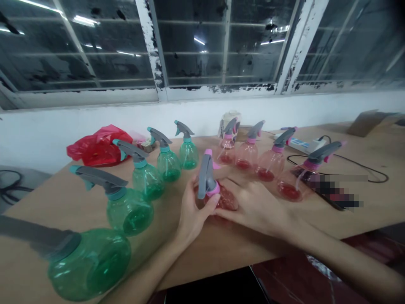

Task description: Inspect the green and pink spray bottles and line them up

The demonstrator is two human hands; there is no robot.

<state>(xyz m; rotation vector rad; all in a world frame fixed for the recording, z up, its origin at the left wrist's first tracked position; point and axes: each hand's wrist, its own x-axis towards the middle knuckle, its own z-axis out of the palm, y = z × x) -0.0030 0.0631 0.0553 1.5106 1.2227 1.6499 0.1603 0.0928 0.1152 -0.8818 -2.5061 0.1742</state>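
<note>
At the middle of the table, a pink spray bottle [226, 199] with a grey and pink trigger head is between my hands. My left hand [196, 207] is closed around its pink collar, thumb across the front. Against the bottle's body on the right, my right hand [253, 202] is wrapped with its fingers bent. Left of my hands runs a row of several green spray bottles [130, 213] with grey and teal heads. Several more pink spray bottles [267, 164] stand in a row behind and to the right. All the bottles look transparent.
A red plastic bag [103, 145] lies at the table's back left. At the right are a white power strip [303, 143], a black cable [373, 172] and a partly blurred dark flat object [333, 196]. Farther back right sits a cardboard box [365, 122]. Windows line the wall behind.
</note>
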